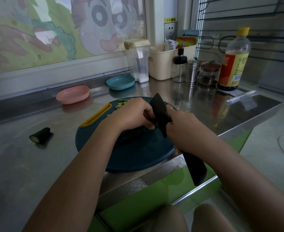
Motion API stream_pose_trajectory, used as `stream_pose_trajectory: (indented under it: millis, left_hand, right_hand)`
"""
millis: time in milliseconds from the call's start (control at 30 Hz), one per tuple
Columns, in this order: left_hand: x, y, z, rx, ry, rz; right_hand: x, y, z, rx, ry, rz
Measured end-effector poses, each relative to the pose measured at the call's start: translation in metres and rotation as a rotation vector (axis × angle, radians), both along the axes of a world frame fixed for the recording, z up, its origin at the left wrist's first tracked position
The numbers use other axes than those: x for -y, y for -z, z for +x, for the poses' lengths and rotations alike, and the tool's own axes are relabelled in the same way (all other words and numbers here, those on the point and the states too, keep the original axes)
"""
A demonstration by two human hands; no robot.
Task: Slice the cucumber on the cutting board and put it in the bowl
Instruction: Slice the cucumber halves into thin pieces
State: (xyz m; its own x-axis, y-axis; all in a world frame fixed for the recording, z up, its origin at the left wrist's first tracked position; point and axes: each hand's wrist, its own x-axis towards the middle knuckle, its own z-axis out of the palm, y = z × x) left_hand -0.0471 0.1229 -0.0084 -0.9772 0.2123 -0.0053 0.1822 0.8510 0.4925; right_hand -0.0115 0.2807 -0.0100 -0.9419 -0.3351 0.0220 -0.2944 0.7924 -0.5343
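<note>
On the round teal cutting board (138,158) we have the cucumber (134,132) lying crosswise, pinned under our left hand (131,114), whose curled fingers clamp down on it right beside the blade. Our right hand (186,129) is clenched around the handle of the black knife (159,107), with the blade standing at the cucumber's cut end.

We judge the cucumber to be light, firm and crisp, with a bumpy skin that grips well enough. Its round body wants to roll and its wet cut face will be slick. So we would hold it from above, fingertips tucked back from the edge.

By our count there is one cucumber under the hand, one cut-off end piece (40,135) lying alone on the steel counter (29,164) to the left, and one small heap of slices (121,103) at the board's far edge, too overlapped to number. There are two shallow bowls, a pink one (73,94) and a blue one (120,82). Both sit beyond the board, and neither shows any slices.
</note>
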Motion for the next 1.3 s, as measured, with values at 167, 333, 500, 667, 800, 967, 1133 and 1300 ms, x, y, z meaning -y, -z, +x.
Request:
stream_pose_trajectory:
  millis: [167, 333, 500, 667, 800, 967, 1133, 1300]
  left_hand:
    - [0.001, 0.001, -0.001, -0.003, 0.007, -0.006]
    - [0.001, 0.001, -0.001, -0.019, 0.009, -0.017]
    - [0.000, 0.001, -0.001, -0.031, 0.011, -0.025]
    - [0.000, 0.001, 0.000, -0.025, 0.004, -0.009]
    - [-0.002, 0.001, 0.000, -0.039, -0.018, -0.004]
    - [-0.003, -0.001, 0.002, -0.049, -0.015, -0.023]
    - [-0.003, -0.001, 0.002, -0.050, -0.016, -0.036]
    - [-0.004, -0.001, 0.002, -0.052, -0.016, -0.044]
  right_hand:
    - [0.004, -0.001, -0.004, 0.030, 0.002, 0.027]
    - [0.009, 0.003, -0.008, 0.062, 0.014, 0.001]
    - [0.016, 0.008, -0.009, 0.072, 0.026, 0.040]
    - [0.009, 0.008, -0.008, 0.076, 0.017, 0.028]
    - [0.002, 0.006, -0.006, 0.043, 0.018, 0.016]
    - [-0.001, -0.001, -0.003, 0.011, 0.014, -0.073]
    - [0.001, -0.003, -0.003, 0.018, 0.009, -0.045]
    - [0.002, -0.002, -0.004, 0.037, 0.017, -0.029]
